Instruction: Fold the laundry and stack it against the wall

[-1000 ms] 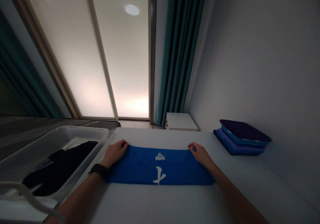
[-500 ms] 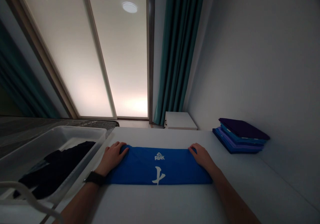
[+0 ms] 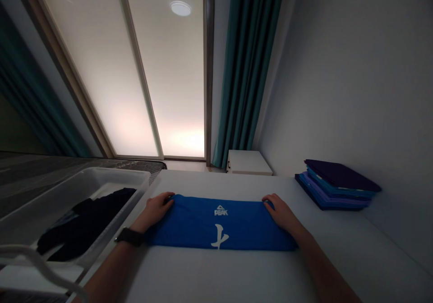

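A blue shirt (image 3: pixel 219 228) with a white logo lies folded into a long strip on the white table (image 3: pixel 237 276). My left hand (image 3: pixel 154 210), a dark watch on its wrist, grips the strip's far left corner with its fingers curled over the edge. At the far right corner my right hand (image 3: pixel 282 215) does the same, fingertips closed on the cloth. Both forearms reach in from the near edge.
A white plastic bin (image 3: pixel 84 181) holding dark clothes stands at the left of the table. A stack of folded blue and purple garments (image 3: pixel 334 183) sits at the right by the wall. Behind are a small white cabinet (image 3: pixel 248 162), a teal curtain and a frosted sliding door.
Both hands stay at the far corners of the blue shirt. The left fingers lay flatter half a second ago and are curled again. The view has shifted slightly.
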The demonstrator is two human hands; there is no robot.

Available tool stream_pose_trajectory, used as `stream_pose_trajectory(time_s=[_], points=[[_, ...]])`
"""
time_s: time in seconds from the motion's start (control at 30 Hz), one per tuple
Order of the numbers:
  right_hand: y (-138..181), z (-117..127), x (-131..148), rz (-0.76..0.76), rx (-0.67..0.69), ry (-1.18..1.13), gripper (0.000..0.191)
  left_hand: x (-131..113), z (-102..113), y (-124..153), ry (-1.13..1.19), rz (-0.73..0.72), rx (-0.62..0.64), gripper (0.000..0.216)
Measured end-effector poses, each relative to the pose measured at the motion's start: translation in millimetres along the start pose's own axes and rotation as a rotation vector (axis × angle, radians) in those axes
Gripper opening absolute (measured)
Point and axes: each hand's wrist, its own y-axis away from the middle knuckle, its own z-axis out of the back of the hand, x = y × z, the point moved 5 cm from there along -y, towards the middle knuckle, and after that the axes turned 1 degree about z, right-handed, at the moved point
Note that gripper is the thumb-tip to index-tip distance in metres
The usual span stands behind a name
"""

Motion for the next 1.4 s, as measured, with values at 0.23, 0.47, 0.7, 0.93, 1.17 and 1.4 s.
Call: stream_pose_trajectory(time_s=[0.23,0.47,0.7,0.93,1.17,1.4], points=[[7,13,-10,-0.043,0.036,-0.130,0.037,1,5,2,0.139,0.055,-0.049,0.043],[11,-1,-11,-0.117,-0.026,0.027,0.042,-7,0,2,0.005,0.090,-0.057,0.046],[11,3,-6,-0.094,0.032,0.001,0.020,4,2,-2,0.206,0.051,-0.068,0.046],[12,16,-7,-0.131,0.019,-0.169,0.023,9,3,-2,0.177,0.015,-0.060,0.038],[9,21,2,-0.156,-0.021,-0.266,0.037,-6,6,5,0.137,-0.056,-0.104,0.035],[21,29,13,-0.159,0.128,-0.565,0.037,-5,16,7,0.353,-0.030,-0.081,0.043]])
